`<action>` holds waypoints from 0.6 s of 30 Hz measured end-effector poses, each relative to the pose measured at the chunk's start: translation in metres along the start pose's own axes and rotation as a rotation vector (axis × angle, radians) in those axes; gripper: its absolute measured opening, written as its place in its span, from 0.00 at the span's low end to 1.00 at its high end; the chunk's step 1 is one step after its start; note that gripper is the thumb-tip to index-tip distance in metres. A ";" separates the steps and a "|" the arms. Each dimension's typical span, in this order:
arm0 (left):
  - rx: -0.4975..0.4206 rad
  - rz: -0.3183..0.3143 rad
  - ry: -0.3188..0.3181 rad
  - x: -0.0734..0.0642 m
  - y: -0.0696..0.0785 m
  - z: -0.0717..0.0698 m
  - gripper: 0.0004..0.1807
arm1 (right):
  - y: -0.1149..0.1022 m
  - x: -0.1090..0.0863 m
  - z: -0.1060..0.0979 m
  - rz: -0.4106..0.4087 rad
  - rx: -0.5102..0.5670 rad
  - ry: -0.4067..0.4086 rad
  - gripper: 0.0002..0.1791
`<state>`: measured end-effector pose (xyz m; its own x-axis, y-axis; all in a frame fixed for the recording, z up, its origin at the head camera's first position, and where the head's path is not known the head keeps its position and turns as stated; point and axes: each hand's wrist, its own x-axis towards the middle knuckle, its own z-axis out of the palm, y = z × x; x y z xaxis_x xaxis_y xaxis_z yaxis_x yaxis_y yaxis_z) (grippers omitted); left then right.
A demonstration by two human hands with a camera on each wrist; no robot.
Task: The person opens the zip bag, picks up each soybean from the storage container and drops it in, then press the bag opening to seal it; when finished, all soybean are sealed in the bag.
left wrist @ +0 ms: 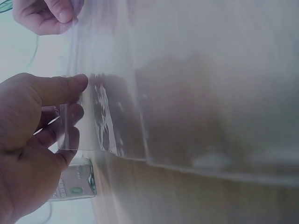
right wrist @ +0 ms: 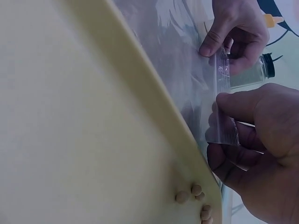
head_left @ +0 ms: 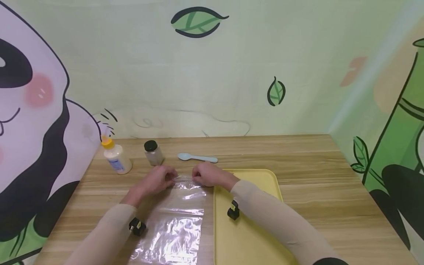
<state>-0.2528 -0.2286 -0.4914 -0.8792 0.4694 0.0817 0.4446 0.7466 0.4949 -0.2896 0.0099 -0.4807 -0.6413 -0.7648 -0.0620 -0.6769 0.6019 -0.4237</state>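
Observation:
A clear zip-lock bag (head_left: pixel 172 235) lies flat on the wooden table, its zip end pointing away from me. My left hand (head_left: pixel 160 179) pinches the left corner of that end between thumb and fingers. At the opposite corner my right hand (head_left: pixel 208 174) grips the zip strip (right wrist: pixel 219 107), the thumb on top and the fingers beneath the film. In the left wrist view both hands hold the same edge, with the left thumb (left wrist: pixel 74 86) laid on the plastic. Whether the zip is parted or sealed cannot be told.
A yellow tray (head_left: pixel 251 235) stands right of the bag under my right forearm, with several small brown balls (right wrist: pixel 182 197) in one corner. Behind my hands are a white glue bottle (head_left: pixel 118 160) with an orange cap, a black-lidded jar (head_left: pixel 154 154) and a pale blue spoon (head_left: pixel 198 158).

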 end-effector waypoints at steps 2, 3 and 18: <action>-0.012 0.002 0.014 -0.001 0.000 0.000 0.12 | -0.001 -0.001 -0.001 0.005 0.021 0.007 0.06; -0.026 0.000 0.020 -0.001 0.001 0.000 0.12 | -0.001 -0.002 -0.001 0.010 0.035 0.009 0.06; -0.104 0.074 0.076 -0.005 0.011 -0.005 0.09 | -0.003 -0.012 -0.004 0.012 0.165 0.051 0.05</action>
<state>-0.2447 -0.2248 -0.4821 -0.8568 0.4813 0.1851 0.4922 0.6565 0.5716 -0.2813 0.0185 -0.4749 -0.6695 -0.7424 -0.0234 -0.6032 0.5618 -0.5662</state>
